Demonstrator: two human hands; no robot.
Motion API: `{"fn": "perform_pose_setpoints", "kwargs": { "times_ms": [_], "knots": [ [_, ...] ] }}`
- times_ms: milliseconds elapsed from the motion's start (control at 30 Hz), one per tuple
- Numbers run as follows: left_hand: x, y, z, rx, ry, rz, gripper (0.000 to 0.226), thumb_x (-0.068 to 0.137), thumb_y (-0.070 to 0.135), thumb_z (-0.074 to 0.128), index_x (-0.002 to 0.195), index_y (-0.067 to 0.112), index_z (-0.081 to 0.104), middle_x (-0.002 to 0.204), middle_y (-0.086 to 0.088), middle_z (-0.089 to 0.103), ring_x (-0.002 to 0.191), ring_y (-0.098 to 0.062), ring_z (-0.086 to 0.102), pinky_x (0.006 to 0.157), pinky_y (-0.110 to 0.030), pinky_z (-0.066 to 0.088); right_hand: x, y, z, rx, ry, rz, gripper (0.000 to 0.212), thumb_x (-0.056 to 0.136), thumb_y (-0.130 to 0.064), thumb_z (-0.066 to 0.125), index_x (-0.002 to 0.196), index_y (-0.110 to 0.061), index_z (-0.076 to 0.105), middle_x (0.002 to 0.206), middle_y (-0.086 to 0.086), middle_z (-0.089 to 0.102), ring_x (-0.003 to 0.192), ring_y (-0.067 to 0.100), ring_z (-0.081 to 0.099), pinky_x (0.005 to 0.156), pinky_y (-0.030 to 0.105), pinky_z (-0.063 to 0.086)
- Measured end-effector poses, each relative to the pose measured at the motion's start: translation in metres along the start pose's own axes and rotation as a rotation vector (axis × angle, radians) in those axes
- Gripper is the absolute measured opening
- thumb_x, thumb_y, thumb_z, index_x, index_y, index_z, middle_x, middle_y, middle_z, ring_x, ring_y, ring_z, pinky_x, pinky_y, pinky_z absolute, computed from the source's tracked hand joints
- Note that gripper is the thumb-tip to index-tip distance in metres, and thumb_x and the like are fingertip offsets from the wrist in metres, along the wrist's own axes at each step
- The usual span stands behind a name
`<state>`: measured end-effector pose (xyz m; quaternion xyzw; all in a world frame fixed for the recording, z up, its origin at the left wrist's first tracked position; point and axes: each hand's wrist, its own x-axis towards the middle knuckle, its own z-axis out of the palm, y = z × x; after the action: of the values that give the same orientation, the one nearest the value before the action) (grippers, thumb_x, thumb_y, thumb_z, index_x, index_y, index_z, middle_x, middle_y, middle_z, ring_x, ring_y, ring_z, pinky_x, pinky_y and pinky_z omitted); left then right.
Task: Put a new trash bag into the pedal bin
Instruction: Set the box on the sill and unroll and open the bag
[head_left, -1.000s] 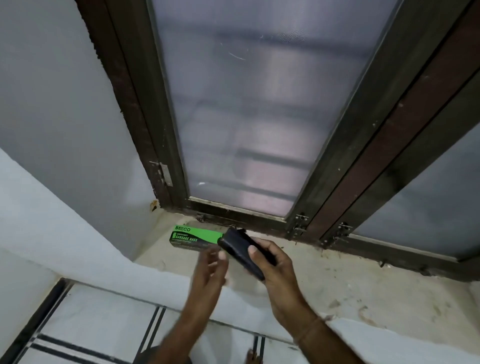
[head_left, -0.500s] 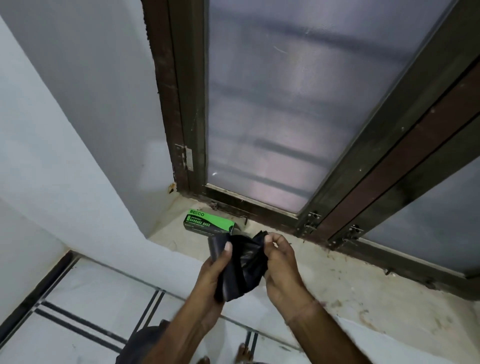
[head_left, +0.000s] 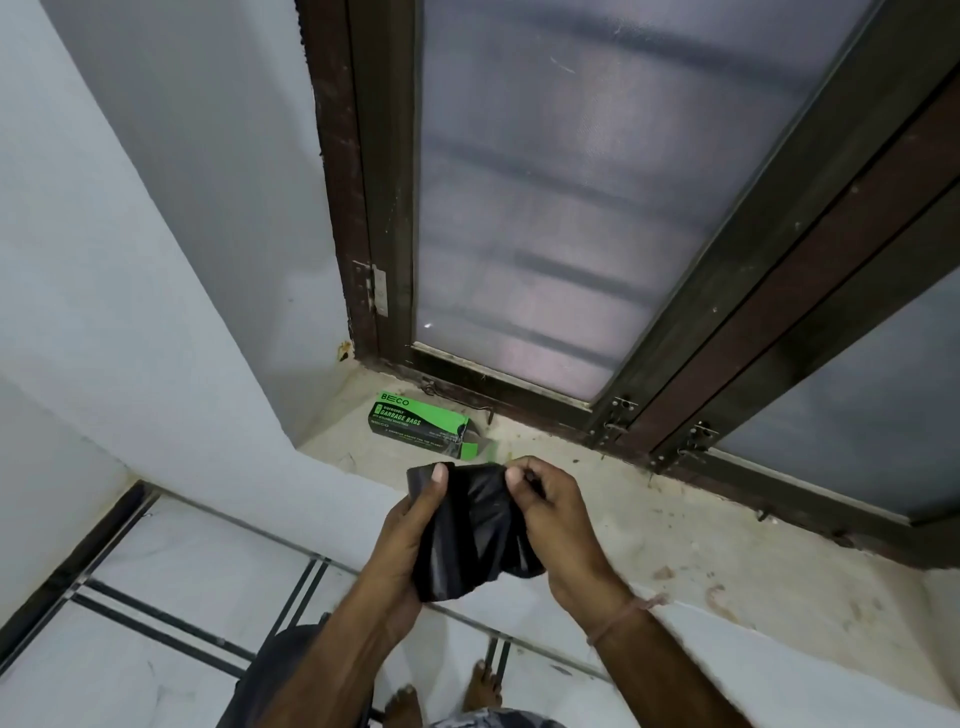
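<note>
Both hands pinching a folded black trash bag, chest-high over the window ledge.

Left hand (head_left: 410, 540) and right hand (head_left: 558, 525) each grip the trash bag (head_left: 470, 535) at its top edge, thumbs on top. To unfold cleanly: find the open seam, rub layers apart, shake downward. Green bag box (head_left: 418, 422) sits on the ledge (head_left: 675, 530) beyond. Pedal bin not visible.

box flap (head_left: 470, 447): blurred, end hidden by the trash bag (head_left: 467, 535)
feet (head_left: 485, 686): partly cut off
</note>
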<state>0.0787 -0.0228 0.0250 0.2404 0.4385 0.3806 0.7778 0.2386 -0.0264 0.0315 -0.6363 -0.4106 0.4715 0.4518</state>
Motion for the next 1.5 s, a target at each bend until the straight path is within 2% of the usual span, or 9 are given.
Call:
{"fn": "perform_pose_setpoints", "kwargs": {
  "times_ms": [133, 300, 467, 667, 767, 933, 1133, 1267, 1500],
  "knots": [
    [-0.005, -0.005, -0.001, -0.01, -0.001, 0.021, 0.053, 0.096, 0.05, 0.057, 0.131, 0.011, 0.067, 0.125, -0.019, 0.073, 0.117, -0.036, 0.07, 0.106, -0.05, 0.05, -0.009, -0.005, -0.003, 0.017, -0.195, 0.042, 0.022, 0.101, -0.029, 0.069, 0.102, -0.008, 0.077, 0.09, 0.008, 0.078, 0.084, 0.018, 0.073, 0.076, 0.031, 0.055],
    [-0.013, -0.004, 0.004, -0.046, -0.001, 0.031, 0.05, 0.092, 0.055, 0.055, 0.121, 0.018, 0.073, 0.113, -0.018, 0.077, 0.093, -0.029, 0.076, 0.081, -0.042, 0.06, -0.014, 0.0, 0.004, 0.168, -0.021, 0.131, 0.027, 0.108, -0.028, 0.053, 0.111, -0.008, 0.071, 0.094, 0.011, 0.077, 0.083, 0.017, 0.069, 0.064, 0.025, 0.054],
    [-0.02, -0.003, 0.005, -0.01, -0.006, 0.019, 0.056, 0.093, 0.058, 0.062, 0.131, 0.019, 0.068, 0.126, -0.013, 0.074, 0.117, -0.031, 0.07, 0.105, -0.048, 0.051, -0.019, -0.009, -0.003, 0.243, -0.082, 0.165, 0.031, 0.106, -0.035, 0.055, 0.117, -0.013, 0.074, 0.108, 0.007, 0.081, 0.1, 0.024, 0.076, 0.076, 0.031, 0.06],
    [-0.023, -0.006, 0.002, 0.001, -0.004, 0.035, 0.06, 0.09, 0.063, 0.06, 0.132, 0.02, 0.068, 0.126, -0.013, 0.073, 0.118, -0.031, 0.07, 0.105, -0.049, 0.051, -0.025, -0.001, 0.002, 0.072, 0.026, 0.096, 0.024, 0.106, -0.031, 0.058, 0.109, -0.012, 0.072, 0.085, 0.005, 0.072, 0.069, 0.014, 0.062, 0.049, 0.022, 0.041],
    [-0.026, -0.004, 0.003, -0.027, 0.012, 0.022, 0.054, 0.094, 0.056, 0.057, 0.13, 0.017, 0.069, 0.123, -0.012, 0.075, 0.115, -0.03, 0.071, 0.102, -0.047, 0.053, -0.024, -0.003, -0.001, 0.145, 0.025, 0.133, 0.026, 0.107, -0.033, 0.056, 0.107, -0.012, 0.072, 0.087, 0.016, 0.072, 0.075, 0.025, 0.064, 0.056, 0.029, 0.044],
    [-0.028, -0.007, 0.002, 0.006, -0.002, 0.02, 0.054, 0.094, 0.059, 0.052, 0.123, 0.02, 0.074, 0.121, -0.016, 0.075, 0.112, -0.036, 0.071, 0.092, -0.047, 0.056, -0.028, -0.008, 0.0, 0.005, -0.084, 0.078, 0.028, 0.1, -0.026, 0.069, 0.081, -0.006, 0.062, 0.061, -0.006, 0.058, 0.053, 0.009, 0.052, 0.043, 0.015, 0.035],
    [-0.03, -0.004, 0.003, 0.013, 0.028, 0.027, 0.052, 0.094, 0.059, 0.054, 0.124, 0.021, 0.074, 0.121, -0.013, 0.075, 0.114, -0.03, 0.072, 0.099, -0.047, 0.054, -0.027, -0.005, -0.001, 0.104, -0.02, 0.134, 0.024, 0.107, -0.03, 0.057, 0.109, -0.013, 0.073, 0.085, 0.01, 0.074, 0.068, 0.015, 0.064, 0.049, 0.024, 0.044],
    [-0.029, -0.005, 0.004, -0.008, 0.05, 0.024, 0.048, 0.091, 0.06, 0.062, 0.115, 0.021, 0.078, 0.12, -0.02, 0.074, 0.112, -0.035, 0.069, 0.109, -0.055, 0.046, -0.029, -0.007, 0.001, -0.026, -0.15, 0.09, 0.024, 0.098, -0.029, 0.072, 0.083, -0.01, 0.069, 0.068, -0.008, 0.068, 0.064, 0.011, 0.059, 0.057, 0.021, 0.045],
    [-0.031, -0.001, 0.007, -0.015, 0.038, 0.025, 0.051, 0.094, 0.056, 0.052, 0.121, 0.019, 0.075, 0.116, -0.012, 0.078, 0.106, -0.026, 0.075, 0.092, -0.038, 0.055, -0.027, -0.005, 0.001, 0.05, -0.009, 0.12, 0.021, 0.109, -0.022, 0.054, 0.108, -0.006, 0.067, 0.076, 0.002, 0.062, 0.061, 0.012, 0.052, 0.042, 0.021, 0.037]
  ]
}}
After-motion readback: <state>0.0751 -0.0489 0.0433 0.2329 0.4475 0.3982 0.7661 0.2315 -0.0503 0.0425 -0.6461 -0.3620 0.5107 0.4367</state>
